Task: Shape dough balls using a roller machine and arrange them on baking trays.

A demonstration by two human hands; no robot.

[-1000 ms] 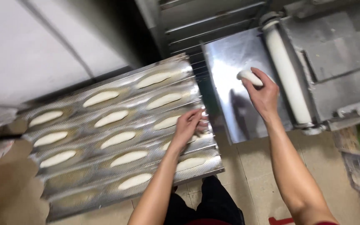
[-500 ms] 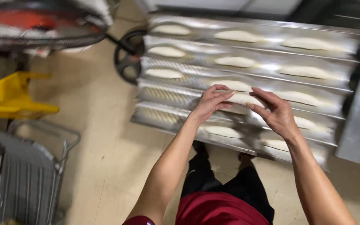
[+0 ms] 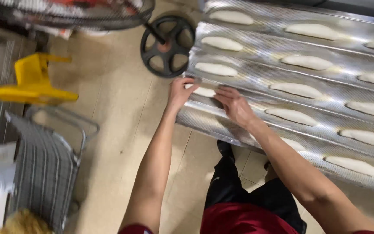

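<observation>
— Where the two hands meet, at the left edge of that perforated metal baking tray (image 3: pixel 256 78), what are they on?

— A pale, long dough piece (image 3: pixel 204 92), lying in the fourth channel from the top, right at the tray's left end. The left hand (image 3: pixel 180 92) has its fingers curled over the tray's edge and onto the near end of the dough. The right hand (image 3: pixel 234 105) lies flat beside it, fingertips on the other end. So both are pressing on it, fingers laid rather than clenched; neither has lifted it.

— Is the dough off the tray at all?

— No, it rests in the groove, partly hidden under the fingers.

— And the other channels?

— More dough pieces in rows: three down the left end above the hands, the top one (image 3: pixel 231 17) near the upper left corner, then others through the middle and along the right edge. One (image 3: pixel 355 166) lies in the lowest filled channel towards the right.

— What stands about the tray?

— Just off its left edge, a black spoked wheel (image 3: pixel 167 46) on the tan tiled floor (image 3: pixel 117 130). Further left, a yellow plastic thing (image 3: pixel 31 82), and below that a grey wire rack (image 3: pixel 44 164). The person wears a red top and dark trousers, standing at the tray's lower edge.
</observation>
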